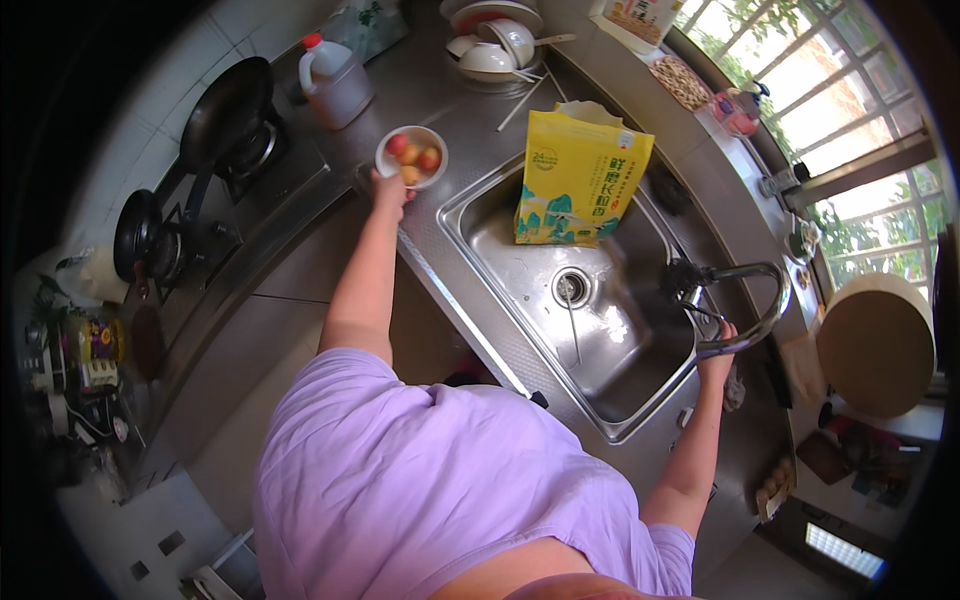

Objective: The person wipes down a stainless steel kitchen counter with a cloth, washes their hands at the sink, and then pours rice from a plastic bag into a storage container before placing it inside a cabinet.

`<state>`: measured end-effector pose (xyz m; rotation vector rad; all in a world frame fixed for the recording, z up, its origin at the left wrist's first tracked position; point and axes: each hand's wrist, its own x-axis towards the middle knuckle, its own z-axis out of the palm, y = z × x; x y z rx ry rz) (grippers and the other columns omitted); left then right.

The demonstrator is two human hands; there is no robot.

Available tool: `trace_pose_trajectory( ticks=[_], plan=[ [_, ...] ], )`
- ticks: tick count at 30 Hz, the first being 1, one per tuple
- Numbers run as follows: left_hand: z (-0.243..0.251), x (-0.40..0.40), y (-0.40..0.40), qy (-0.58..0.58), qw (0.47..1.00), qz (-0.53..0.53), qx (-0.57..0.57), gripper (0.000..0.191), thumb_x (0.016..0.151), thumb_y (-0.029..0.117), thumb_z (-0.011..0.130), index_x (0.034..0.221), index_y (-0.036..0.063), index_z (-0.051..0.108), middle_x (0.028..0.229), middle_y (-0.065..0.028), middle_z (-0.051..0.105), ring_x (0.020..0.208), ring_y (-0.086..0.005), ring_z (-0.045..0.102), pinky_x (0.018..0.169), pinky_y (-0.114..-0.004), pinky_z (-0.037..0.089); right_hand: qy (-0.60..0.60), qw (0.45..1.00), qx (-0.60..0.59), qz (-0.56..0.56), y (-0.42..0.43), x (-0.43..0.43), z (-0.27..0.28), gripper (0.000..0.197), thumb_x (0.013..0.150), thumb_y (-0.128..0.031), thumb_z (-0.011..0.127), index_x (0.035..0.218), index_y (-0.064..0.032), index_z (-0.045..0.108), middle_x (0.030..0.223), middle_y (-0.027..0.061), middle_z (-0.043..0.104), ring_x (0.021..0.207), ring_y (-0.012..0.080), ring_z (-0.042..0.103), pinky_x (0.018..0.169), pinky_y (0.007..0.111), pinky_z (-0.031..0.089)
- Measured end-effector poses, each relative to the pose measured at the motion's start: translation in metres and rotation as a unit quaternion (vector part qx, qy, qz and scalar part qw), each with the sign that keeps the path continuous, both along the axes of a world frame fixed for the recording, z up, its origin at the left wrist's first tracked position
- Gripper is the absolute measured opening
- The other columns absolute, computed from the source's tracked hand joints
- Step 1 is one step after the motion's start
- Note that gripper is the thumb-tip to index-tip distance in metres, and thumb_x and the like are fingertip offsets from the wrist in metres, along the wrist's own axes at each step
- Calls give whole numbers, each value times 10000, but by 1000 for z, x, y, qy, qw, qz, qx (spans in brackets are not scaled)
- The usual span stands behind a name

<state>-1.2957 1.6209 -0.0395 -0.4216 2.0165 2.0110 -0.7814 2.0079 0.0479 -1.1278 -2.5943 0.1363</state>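
My left hand [388, 196] grips the near rim of a small white bowl [442, 159], over the counter left of the sink. Several small round red and orange fruits [409, 154] lie in the bowl. At the sink's right side, my right hand [718, 358] is at the base of the curved chrome faucet [772, 311]. The spout partly hides its fingers, so whether they close on the lever is unclear. A yellow printed bag [577, 180], its top open, stands upright at the far part of the stainless steel sink [517, 300]. No running water is visible.
A wok [225, 112] and a smaller pan [136, 236] sit on the gas stove at left. Behind the bowl stands a plastic jug [337, 86] with a red cap. Stacked dishes [495, 52] and chopsticks [521, 103] occupy the far counter. A round board [874, 345] leans at right.
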Motion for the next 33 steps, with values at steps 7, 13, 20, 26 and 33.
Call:
trace_pose_trajectory(
  ticks=[7, 13, 20, 26, 33],
  plan=[
    [42, 147, 57, -83, 947, -309, 27, 850, 638, 96, 742, 1317, 79, 230, 1058, -118, 522, 887, -210, 571, 614, -299, 526, -31, 999, 21, 24, 42, 17, -46, 534, 699, -63, 586, 1204, 19, 433, 1169, 220, 491, 1113, 373, 466, 954, 406, 379],
    [44, 249, 125, -161, 840, -516, 55, 763, 704, 83, 642, 1344, 85, 224, 1128, -120, 502, 841, -210, 591, 560, -312, 526, 25, 997, -64, -46, 7, 3, -63, 546, 721, -88, 591, 1223, 57, 430, 1141, 231, 534, 1087, 315, 515, 941, 364, 383],
    [24, 307, 190, -197, 780, -591, 62, 696, 755, 10, 559, 1342, 105, 197, 1165, -155, 469, 856, -267, 610, 603, -341, 574, 151, 952, -224, -147, -34, 1, -84, 343, 800, -230, 527, 1055, -2, 514, 814, 152, 624, 716, 283, 597, 644, 395, 461],
    [37, 328, 206, -218, 742, -632, 54, 615, 741, -39, 473, 1304, 105, 271, 1195, -148, 450, 959, -294, 595, 701, -365, 572, 408, 618, -631, -231, -112, -4, -57, 556, 909, -542, 351, 1228, -101, 469, 1126, 84, 559, 1023, 203, 557, 827, 389, 482],
    [30, 343, 208, -229, 722, -651, 55, 602, 749, -59, 444, 1304, 120, 295, 1189, -143, 478, 943, -286, 610, 715, -366, 571, 427, 598, -658, -166, -131, 6, -44, 490, 930, -391, 411, 1338, -150, 290, 1275, 109, 407, 1126, 265, 484, 859, 463, 477]
  ],
)
